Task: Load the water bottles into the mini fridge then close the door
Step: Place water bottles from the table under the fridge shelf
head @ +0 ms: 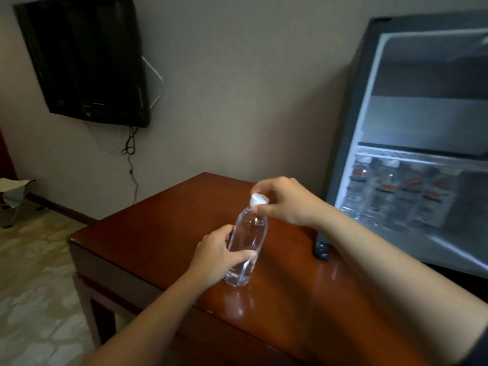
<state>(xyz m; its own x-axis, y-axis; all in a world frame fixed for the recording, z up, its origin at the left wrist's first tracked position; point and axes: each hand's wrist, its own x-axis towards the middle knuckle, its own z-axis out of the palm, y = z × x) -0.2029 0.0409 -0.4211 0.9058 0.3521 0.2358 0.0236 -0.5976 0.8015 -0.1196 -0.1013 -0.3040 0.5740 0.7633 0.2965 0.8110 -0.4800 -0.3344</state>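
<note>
A clear water bottle (247, 241) with a white cap stands, a little tilted, on the reddish wooden table (158, 223). My left hand (217, 256) grips the bottle's body from the left. My right hand (284, 200) pinches the white cap at the top. To the right the mini fridge's open door (412, 114) faces me, blurred. Its lower shelf holds several water bottles (396, 188) with red labels.
A dark flat television (84, 59) hangs on the wall at upper left, cables dangling below it. A small dark object (322, 250) lies on the table near the fridge door's lower corner. Pale tiled floor (31, 273) lies to the left of the table.
</note>
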